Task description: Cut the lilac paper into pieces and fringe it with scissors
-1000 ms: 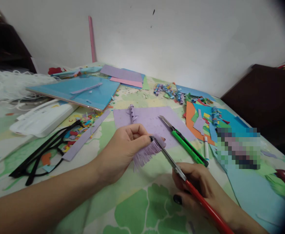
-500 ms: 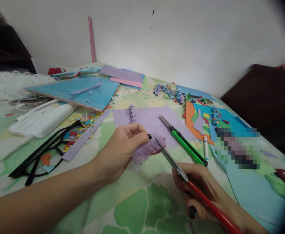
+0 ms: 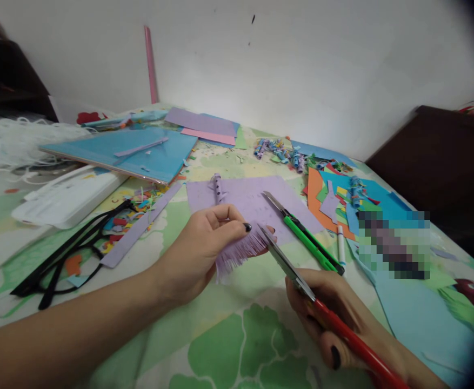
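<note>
Between thumb and fingers, my left hand [image 3: 204, 243] pinches a purple paper strip [image 3: 240, 247] whose lower edge is cut into a fine fringe. My right hand [image 3: 326, 308] is wrapped round a pair of red-handled scissors [image 3: 289, 267], with the blade tips at the strip's right end, close to my left fingertips. Beyond my hands lies a flat purple sheet [image 3: 245, 194]. On it are a small rolled purple paper tube with dark dots [image 3: 218, 188] and a green box cutter [image 3: 307, 237], its blade out.
Black eyeglasses [image 3: 74, 254] lie at left beside colourful paper scraps [image 3: 139, 208] and a white case [image 3: 70, 200]. A blue pad [image 3: 139, 151] rests behind them. Curled paper pieces [image 3: 279, 151], a white marker [image 3: 341, 243] and light blue paper [image 3: 415, 319] occupy the right side.
My right thumb has shifted slightly right and the scissor blades look a little further apart. The fringed strip stays in my left hand. The whole view has drifted slightly.
</note>
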Available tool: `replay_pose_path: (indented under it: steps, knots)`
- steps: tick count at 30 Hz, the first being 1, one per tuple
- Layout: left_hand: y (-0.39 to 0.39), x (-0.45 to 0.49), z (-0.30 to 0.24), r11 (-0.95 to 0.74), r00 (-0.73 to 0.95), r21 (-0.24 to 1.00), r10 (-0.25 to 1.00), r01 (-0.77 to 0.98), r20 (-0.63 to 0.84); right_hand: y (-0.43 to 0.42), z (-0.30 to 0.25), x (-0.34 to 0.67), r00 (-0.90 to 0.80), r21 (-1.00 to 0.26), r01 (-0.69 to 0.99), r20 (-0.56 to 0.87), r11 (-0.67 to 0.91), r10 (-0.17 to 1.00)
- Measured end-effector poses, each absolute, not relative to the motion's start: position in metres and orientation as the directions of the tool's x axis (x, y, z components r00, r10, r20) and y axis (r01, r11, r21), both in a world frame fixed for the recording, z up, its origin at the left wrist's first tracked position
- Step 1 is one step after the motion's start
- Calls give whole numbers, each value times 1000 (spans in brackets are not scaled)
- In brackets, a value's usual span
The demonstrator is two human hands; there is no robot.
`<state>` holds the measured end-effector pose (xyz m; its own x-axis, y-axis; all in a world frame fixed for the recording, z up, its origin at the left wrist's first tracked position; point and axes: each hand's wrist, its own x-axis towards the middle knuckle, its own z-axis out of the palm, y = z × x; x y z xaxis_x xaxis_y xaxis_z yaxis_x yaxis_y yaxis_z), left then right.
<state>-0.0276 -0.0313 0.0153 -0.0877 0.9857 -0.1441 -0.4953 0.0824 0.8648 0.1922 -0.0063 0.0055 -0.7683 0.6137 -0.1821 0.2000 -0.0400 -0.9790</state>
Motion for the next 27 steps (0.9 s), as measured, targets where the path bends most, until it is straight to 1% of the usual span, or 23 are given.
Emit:
replay_pose_path:
  steps: [3,8,14,20,27]
  knots:
    - [-31,-28,14,124,-78,876,981,-465,-180,-8,5,193,-750,-976,214,-188,-37,634]
    - [-31,-29,12,126,-74,884,981,-451,-178,-9,-1,197,-739,-981,193,-166,-32,653]
    - [-32,-28,13,131,-75,879,980,-459,-186,-10,-3,202,-762,-981,186,-179,-54,622]
    - [-32,-29,12,127,-72,882,981,-455,-179,-12,-8,205,-739,-984,162,-173,-77,651]
    - [-30,-28,12,122,-67,875,983,-468,-173,-9,-2,199,-747,-981,182,-183,-69,640]
